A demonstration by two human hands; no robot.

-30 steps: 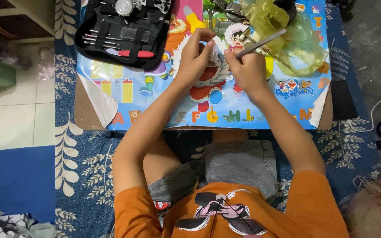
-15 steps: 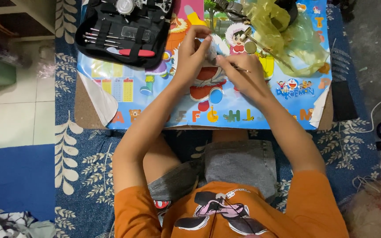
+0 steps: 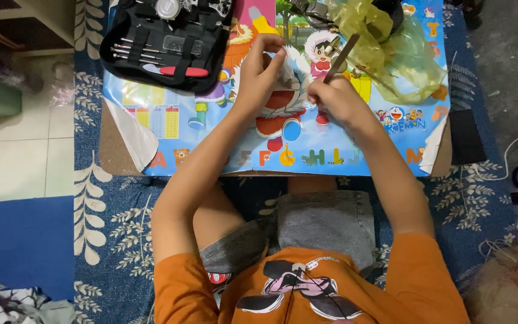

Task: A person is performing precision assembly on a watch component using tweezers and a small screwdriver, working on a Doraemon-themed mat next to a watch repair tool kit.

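My right hand (image 3: 337, 102) has tipped the slim tool (image 3: 341, 58) upright, fingers closed around it; my left hand (image 3: 259, 72) pinches a small part I can't make out, above the bench (image 3: 121, 162).

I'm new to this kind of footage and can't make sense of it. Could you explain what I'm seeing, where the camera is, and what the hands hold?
The camera sits on a person's head and looks straight down, so you see their arms and lap. The left hand pinches a small object, too hidden to identify. The right hand grips a thin metal tool. Both work over a low table covered with a colourful cartoon sheet. An open black tool case and crumpled yellow plastic lie on it.
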